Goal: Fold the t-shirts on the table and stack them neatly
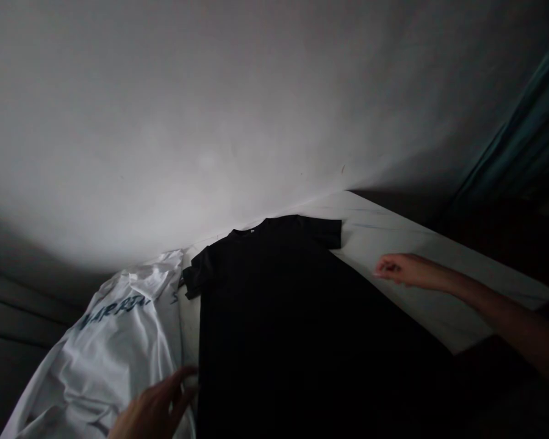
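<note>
A black short-sleeved T-shirt [274,305] lies spread flat, its collar toward the wall and its body running down toward me. At its left edge is my left hand [153,408], with thumb and fingers apart and nothing seen between them. The fingertips are close to the black cloth; whether they touch it I cannot tell. My right hand [405,270] hovers over the pale tabletop, right of the shirt and below its right sleeve. Its fingers are curled in, slightly blurred, and hold nothing that I can see. The shirt's lower part fades into shadow.
Left of the black shirt lies a rumpled white garment [105,360] with dark blue lettering. The white marble-patterned table [476,268] meets a pale wall [210,122] at the back. A teal curtain [516,128] hangs at the far right. The room is dim.
</note>
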### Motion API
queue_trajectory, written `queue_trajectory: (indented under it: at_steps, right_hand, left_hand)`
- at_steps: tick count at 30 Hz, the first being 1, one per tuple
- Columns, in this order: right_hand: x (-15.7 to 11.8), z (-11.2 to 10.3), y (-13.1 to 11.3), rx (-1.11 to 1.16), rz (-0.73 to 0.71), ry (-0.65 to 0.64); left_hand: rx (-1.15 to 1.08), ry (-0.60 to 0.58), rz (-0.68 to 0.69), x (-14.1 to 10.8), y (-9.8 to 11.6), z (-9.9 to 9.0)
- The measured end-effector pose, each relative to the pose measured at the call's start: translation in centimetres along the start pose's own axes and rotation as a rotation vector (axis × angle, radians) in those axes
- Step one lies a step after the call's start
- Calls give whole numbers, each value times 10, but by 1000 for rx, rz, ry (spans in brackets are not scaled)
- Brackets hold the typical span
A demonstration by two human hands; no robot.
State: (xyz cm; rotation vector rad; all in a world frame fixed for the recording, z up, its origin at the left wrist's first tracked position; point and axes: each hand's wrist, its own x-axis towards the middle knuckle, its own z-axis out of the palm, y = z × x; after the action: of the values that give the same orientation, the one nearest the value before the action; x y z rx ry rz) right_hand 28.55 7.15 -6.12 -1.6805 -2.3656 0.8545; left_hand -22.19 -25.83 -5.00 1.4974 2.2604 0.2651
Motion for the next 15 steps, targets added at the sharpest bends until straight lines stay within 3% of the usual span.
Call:
queue_trajectory:
  at_steps: [3,6,8,11,15]
  right_hand:
    - [85,-8,-27,-143,-15,238]
    - [162,-3,-40,-264,58,447]
    - [203,4,-40,-307,79,502]
    - [250,13,-40,-340,-40,504]
    - [297,20,-73,-275,-200,422]
  left_hand:
    - [194,222,117,87,23,-45]
    - [323,339,178,182,33,-67]
    - [362,351,138,235,33,-68]
    - [349,355,67,297,35,-59]
    - [268,373,36,360,48,-43]
